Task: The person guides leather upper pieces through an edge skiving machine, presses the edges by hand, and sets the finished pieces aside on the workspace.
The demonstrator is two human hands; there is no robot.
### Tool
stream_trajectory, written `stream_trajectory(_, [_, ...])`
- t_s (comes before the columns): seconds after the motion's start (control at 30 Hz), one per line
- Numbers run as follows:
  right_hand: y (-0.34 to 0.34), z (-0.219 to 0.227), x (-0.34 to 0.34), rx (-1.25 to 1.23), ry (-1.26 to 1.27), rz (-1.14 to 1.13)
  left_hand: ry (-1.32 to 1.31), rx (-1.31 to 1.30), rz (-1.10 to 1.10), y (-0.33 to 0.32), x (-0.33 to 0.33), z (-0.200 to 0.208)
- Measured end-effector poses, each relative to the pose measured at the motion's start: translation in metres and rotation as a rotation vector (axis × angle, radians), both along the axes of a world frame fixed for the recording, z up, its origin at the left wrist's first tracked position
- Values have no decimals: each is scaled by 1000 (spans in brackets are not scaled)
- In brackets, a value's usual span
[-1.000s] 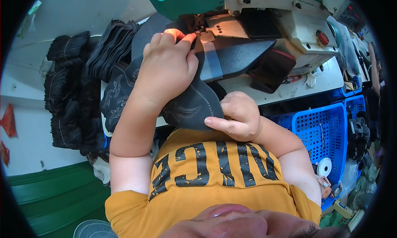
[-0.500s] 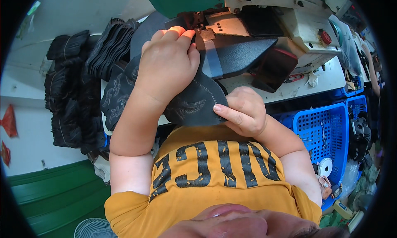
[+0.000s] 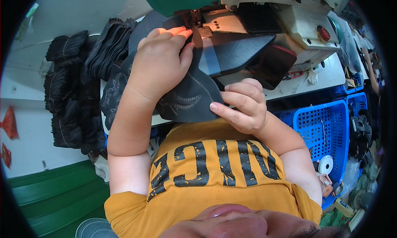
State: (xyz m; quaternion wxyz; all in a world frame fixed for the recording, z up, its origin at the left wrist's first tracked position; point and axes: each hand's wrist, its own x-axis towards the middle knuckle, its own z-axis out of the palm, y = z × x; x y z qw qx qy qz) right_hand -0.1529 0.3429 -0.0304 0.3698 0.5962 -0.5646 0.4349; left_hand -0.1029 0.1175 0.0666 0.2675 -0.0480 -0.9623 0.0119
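Observation:
A dark leather piece with pale decorative stitching [image 3: 192,99] lies across the front of a sewing machine [image 3: 271,14]. My left hand [image 3: 163,60] rests on it from above, fingers stretched toward the lit needle area and slightly spread. At the piece's right edge, my right hand [image 3: 244,105] holds on with the thumb on top. Its other fingers are bent beside the edge, their tips partly hidden. Part of the leather is covered by my left hand and forearm.
Stacks of black cut pieces [image 3: 66,93] stand at the left. A black padded rest [image 3: 237,54] and a dark phone-like slab [image 3: 275,66] lie beside the machine. At the right, a blue plastic basket [image 3: 345,134] holds a wrench and a white spool [image 3: 325,164].
The leather piece has shifted slightly left and up. My left hand has moved a little left with it, and my right hand's fingers have loosened and risen somewhat.

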Motion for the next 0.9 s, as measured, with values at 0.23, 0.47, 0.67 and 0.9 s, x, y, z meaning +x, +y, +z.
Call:
stream_trajectory(0.23, [-2,2,-4,29,11,-85,20,35,-58,-5,-3,-1])
stream_trajectory(0.47, [-4,7,-15,27,19,-145,-31,61,-48,-9,-3,0])
stream_trajectory(0.67, [-2,22,-35,50,4,-190,-50,55,-37,-8,-4,1])
stream_trajectory(0.9, [0,44,-60,114,-73,-201,-87,-27,81,5,4,3])
